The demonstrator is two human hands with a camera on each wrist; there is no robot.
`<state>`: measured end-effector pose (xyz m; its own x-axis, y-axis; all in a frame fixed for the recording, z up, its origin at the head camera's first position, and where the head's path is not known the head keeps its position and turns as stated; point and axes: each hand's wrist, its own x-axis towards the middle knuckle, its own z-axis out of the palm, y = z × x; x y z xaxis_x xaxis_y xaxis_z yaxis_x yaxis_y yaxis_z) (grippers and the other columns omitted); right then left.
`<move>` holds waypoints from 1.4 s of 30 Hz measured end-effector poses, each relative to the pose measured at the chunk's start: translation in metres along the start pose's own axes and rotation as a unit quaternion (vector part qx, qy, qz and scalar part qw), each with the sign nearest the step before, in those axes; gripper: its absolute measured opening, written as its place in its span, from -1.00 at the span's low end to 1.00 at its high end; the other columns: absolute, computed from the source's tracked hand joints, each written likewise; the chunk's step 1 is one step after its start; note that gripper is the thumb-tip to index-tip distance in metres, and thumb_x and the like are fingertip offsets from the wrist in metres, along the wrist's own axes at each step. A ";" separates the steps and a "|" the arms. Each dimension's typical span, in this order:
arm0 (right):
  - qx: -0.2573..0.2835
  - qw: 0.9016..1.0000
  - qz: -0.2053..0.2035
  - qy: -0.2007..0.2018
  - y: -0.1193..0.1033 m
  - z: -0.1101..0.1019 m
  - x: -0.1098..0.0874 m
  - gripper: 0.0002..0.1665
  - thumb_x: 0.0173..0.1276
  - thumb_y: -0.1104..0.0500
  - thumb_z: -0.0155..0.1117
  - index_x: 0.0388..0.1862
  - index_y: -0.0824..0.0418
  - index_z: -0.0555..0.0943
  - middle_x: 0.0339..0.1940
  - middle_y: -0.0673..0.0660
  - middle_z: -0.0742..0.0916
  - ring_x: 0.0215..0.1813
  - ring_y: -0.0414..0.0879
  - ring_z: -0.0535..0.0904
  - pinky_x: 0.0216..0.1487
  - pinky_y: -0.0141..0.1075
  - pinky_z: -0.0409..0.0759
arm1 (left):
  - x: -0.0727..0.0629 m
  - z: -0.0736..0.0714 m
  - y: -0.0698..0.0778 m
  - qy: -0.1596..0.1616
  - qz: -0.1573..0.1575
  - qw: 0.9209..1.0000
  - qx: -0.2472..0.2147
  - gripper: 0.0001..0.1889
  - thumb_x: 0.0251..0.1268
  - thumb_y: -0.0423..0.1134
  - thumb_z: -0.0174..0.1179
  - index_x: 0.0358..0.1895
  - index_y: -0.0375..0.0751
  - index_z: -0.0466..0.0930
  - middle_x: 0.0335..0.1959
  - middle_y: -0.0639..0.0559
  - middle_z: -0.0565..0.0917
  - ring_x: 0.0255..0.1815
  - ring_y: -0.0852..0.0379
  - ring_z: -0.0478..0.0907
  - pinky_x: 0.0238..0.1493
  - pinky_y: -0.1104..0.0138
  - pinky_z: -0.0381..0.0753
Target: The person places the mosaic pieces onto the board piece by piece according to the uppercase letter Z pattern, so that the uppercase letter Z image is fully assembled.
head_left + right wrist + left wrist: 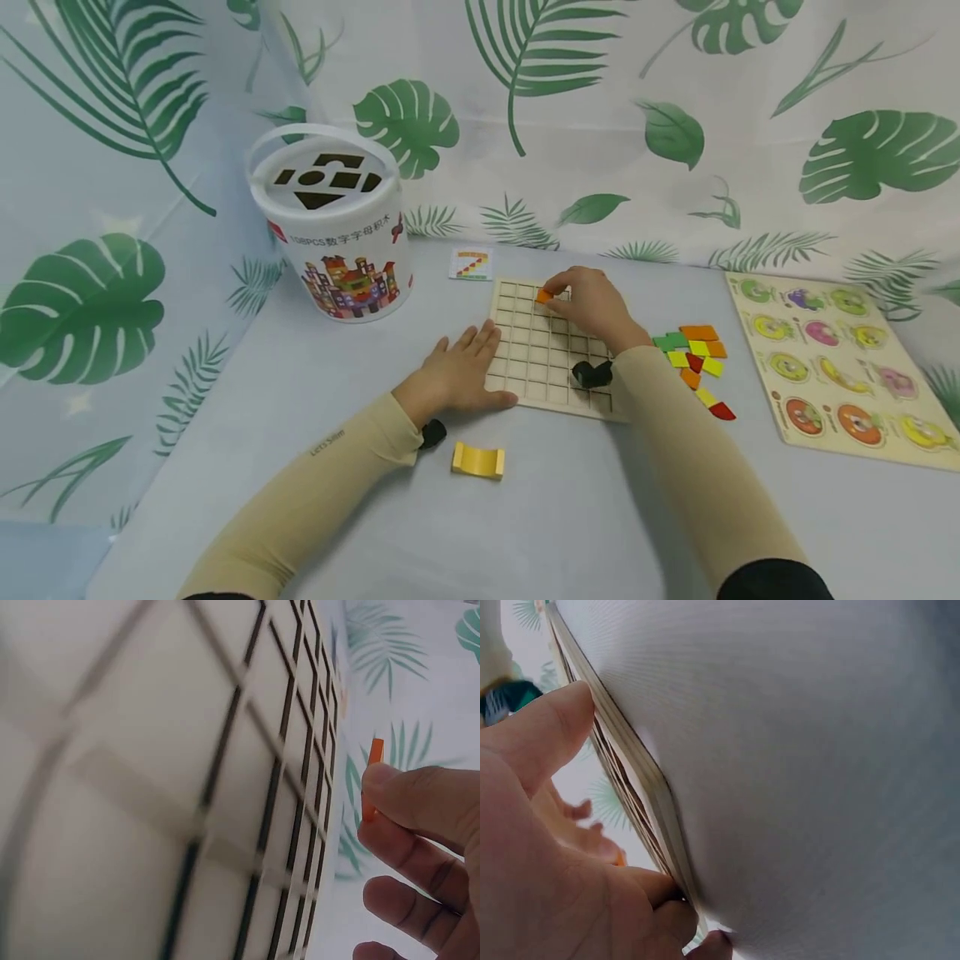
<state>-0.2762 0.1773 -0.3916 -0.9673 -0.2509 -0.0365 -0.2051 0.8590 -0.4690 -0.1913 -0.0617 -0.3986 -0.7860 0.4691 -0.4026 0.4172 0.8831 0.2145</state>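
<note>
A wooden grid board (525,367) lies on the table in the head view. Between thumb and forefinger, my right hand (600,308) pinches a small orange tile (543,296) over the board's far rows. The right wrist view shows that tile (372,780) edge-on, raised above the grid surface. My left hand (457,371) rests flat at the board's near left corner, fingers extended along the left edge and thumb at the near edge. From the left wrist, the thumb and fingers (551,739) touch the board's side (641,769).
Several coloured tiles (693,354) lie right of the board. Farther right is a fruit puzzle board (862,367). A white lidded bucket (330,225) stands back left, near a small pattern card (471,263). A yellow arched block (477,461) sits in front.
</note>
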 end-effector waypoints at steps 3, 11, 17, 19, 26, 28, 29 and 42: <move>0.000 1.000 0.002 -0.004 -0.006 0.005 0.015 -0.61 0.50 0.13 0.35 0.24 0.23 0.71 0.18 0.25 0.75 0.28 0.19 0.62 0.31 0.15 0.60 | 0.001 0.002 -0.001 -0.002 -0.002 1.000 0.001 0.15 0.39 0.52 -0.03 0.72 -0.10 -0.37 0.76 0.01 -0.36 0.79 -0.08 -0.27 0.72 -0.17 -0.10; -0.004 0.999 0.018 -0.028 -0.015 0.014 0.036 -0.61 0.50 0.14 0.30 0.23 0.24 0.70 0.20 0.26 0.74 0.24 0.19 0.64 0.30 0.14 0.61 | 0.000 0.002 -0.002 -0.002 -0.003 1.000 -0.004 0.17 0.39 0.53 -0.04 0.72 -0.13 -0.39 0.76 -0.03 -0.36 0.79 -0.06 -0.32 0.76 -0.03 -0.16; -0.025 0.999 0.021 -0.035 -0.020 0.015 0.041 -0.61 0.51 0.15 0.31 0.24 0.24 0.69 0.24 0.24 0.74 0.29 0.19 0.63 0.34 0.13 0.60 | 0.003 0.004 -0.003 0.001 -0.006 1.000 0.008 0.17 0.38 0.55 -0.05 0.72 -0.13 -0.37 0.76 -0.03 -0.35 0.79 -0.04 -0.31 0.77 0.01 -0.16; -0.034 0.999 0.021 -0.037 -0.022 0.015 0.042 -0.61 0.51 0.14 0.31 0.24 0.24 0.69 0.25 0.24 0.74 0.30 0.19 0.63 0.33 0.12 0.60 | 0.004 0.004 -0.002 0.001 -0.008 1.000 0.007 0.17 0.37 0.55 -0.05 0.72 -0.13 -0.36 0.76 -0.02 -0.34 0.79 -0.04 -0.30 0.77 0.01 -0.15; -0.051 0.998 0.025 -0.039 -0.021 0.015 0.043 -0.62 0.51 0.14 0.30 0.22 0.22 0.71 0.24 0.23 0.74 0.28 0.18 0.64 0.30 0.13 0.62 | 0.002 0.001 -0.001 -0.007 -0.010 1.000 -0.002 0.17 0.38 0.53 -0.03 0.72 -0.12 -0.38 0.76 -0.01 -0.36 0.79 -0.03 -0.29 0.76 0.00 -0.11; -0.048 0.998 0.026 -0.040 -0.019 0.015 0.042 -0.62 0.51 0.14 0.28 0.22 0.22 0.71 0.24 0.23 0.74 0.26 0.19 0.64 0.28 0.14 0.62 | 0.001 0.000 0.001 -0.010 -0.009 1.000 -0.003 0.16 0.39 0.52 -0.02 0.72 -0.12 -0.38 0.76 -0.01 -0.36 0.80 -0.03 -0.29 0.76 -0.01 -0.10; -0.047 0.998 0.026 -0.041 -0.018 0.015 0.041 -0.63 0.51 0.14 0.28 0.22 0.22 0.71 0.23 0.23 0.74 0.25 0.19 0.65 0.28 0.14 0.63 | 0.001 -0.001 0.002 -0.012 -0.009 1.000 -0.002 0.16 0.40 0.52 -0.03 0.72 -0.13 -0.38 0.76 -0.01 -0.36 0.80 -0.03 -0.29 0.76 -0.01 -0.09; -0.048 0.999 0.011 -0.020 -0.015 0.007 0.025 -0.54 0.55 0.09 0.26 0.34 0.23 0.63 0.24 0.25 0.65 0.23 0.22 0.61 0.25 0.14 0.63 | 0.006 0.000 0.000 -0.011 -0.026 1.000 0.014 0.18 0.37 0.56 -0.04 0.72 -0.10 -0.41 0.76 0.01 -0.37 0.80 -0.03 -0.26 0.75 -0.05 -0.05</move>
<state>-0.2963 0.1552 -0.3913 -0.9654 -0.2472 -0.0825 -0.1987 0.9031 -0.3808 -0.1959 -0.0589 -0.4009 -0.7966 0.4223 -0.4326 0.3889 0.9058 0.1681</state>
